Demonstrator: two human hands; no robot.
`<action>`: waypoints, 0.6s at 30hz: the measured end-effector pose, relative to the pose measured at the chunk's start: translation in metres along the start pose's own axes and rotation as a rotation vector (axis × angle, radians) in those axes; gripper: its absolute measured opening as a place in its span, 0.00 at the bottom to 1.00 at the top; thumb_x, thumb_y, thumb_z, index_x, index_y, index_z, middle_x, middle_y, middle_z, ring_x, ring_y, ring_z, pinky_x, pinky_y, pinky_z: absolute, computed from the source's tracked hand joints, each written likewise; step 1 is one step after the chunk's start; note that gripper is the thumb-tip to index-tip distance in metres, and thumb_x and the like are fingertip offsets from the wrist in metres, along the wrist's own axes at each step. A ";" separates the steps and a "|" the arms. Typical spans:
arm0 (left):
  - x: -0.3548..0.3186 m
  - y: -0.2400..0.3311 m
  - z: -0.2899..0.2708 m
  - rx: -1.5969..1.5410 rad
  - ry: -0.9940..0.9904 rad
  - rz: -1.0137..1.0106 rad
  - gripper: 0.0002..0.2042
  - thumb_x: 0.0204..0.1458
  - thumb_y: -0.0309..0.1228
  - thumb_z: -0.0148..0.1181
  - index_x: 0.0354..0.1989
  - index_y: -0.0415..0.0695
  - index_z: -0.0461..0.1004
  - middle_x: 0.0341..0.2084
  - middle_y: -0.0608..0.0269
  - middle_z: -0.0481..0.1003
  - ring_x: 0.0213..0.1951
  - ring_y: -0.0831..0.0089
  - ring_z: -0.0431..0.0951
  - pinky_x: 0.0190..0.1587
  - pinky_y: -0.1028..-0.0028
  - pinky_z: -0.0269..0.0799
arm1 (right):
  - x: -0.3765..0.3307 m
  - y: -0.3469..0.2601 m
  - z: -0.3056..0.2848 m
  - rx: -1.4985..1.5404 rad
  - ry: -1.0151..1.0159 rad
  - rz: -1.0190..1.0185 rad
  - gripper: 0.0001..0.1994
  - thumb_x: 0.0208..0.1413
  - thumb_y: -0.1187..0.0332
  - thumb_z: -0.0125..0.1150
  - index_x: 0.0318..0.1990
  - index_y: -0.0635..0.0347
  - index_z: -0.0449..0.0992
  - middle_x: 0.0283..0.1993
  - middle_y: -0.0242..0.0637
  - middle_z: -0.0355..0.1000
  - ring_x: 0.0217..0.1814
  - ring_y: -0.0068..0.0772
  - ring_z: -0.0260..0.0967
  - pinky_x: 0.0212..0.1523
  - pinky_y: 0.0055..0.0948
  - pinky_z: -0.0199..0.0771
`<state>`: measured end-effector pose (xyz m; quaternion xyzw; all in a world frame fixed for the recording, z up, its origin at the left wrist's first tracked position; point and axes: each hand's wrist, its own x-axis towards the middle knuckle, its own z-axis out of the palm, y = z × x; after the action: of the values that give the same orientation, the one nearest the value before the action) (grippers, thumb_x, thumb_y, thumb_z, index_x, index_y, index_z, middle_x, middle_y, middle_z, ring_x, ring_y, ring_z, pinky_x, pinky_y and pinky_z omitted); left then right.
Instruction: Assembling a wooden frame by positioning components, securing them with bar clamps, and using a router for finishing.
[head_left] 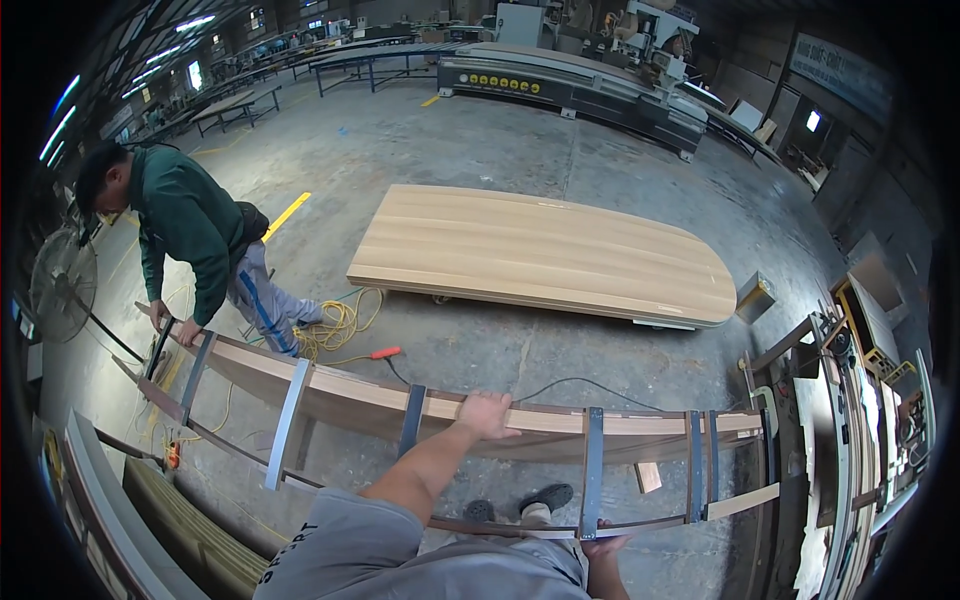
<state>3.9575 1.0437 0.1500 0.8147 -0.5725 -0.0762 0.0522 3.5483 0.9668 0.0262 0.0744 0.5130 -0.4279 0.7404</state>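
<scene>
Both hands (pixel 488 413) touch strapped frame (pixel 550 421).

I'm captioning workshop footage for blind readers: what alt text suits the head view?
A person's left hand rests on a long wooden piece crossed by grey bands, their right hand at its near edge; a co-worker in green grips its left end. Beyond lies a wood-grain panel with one rounded end.

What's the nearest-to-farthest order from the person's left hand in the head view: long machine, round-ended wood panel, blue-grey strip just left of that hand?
From the left hand:
1. Blue-grey strip: just left of it.
2. Round-ended wood panel: ahead, slightly right.
3. Long machine: far ahead, beyond the panel.
</scene>
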 end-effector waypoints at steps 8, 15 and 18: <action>-0.001 0.000 -0.003 0.012 -0.023 -0.011 0.36 0.40 0.66 0.57 0.44 0.43 0.69 0.41 0.53 0.75 0.47 0.59 0.75 0.50 0.62 0.67 | -0.003 0.001 0.001 0.006 0.005 -0.019 0.41 0.41 0.18 0.34 0.19 0.52 0.64 0.14 0.36 0.67 0.17 0.38 0.67 0.26 0.43 0.77; 0.001 0.000 -0.006 0.019 -0.058 -0.022 0.37 0.41 0.66 0.57 0.46 0.43 0.68 0.43 0.52 0.74 0.49 0.59 0.75 0.52 0.62 0.66 | -0.013 0.002 0.013 0.024 0.033 0.008 0.41 0.41 0.18 0.33 0.20 0.53 0.63 0.14 0.37 0.67 0.18 0.38 0.67 0.25 0.43 0.76; 0.000 0.003 -0.006 0.017 -0.038 -0.009 0.37 0.40 0.67 0.57 0.45 0.43 0.69 0.42 0.53 0.75 0.48 0.59 0.75 0.51 0.62 0.66 | -0.008 0.000 0.009 0.008 0.045 -0.007 0.41 0.41 0.18 0.33 0.22 0.54 0.62 0.15 0.36 0.65 0.19 0.37 0.65 0.26 0.41 0.76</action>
<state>3.9563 1.0426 0.1561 0.8161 -0.5703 -0.0873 0.0340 3.5539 0.9663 0.0368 0.0848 0.5281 -0.4307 0.7269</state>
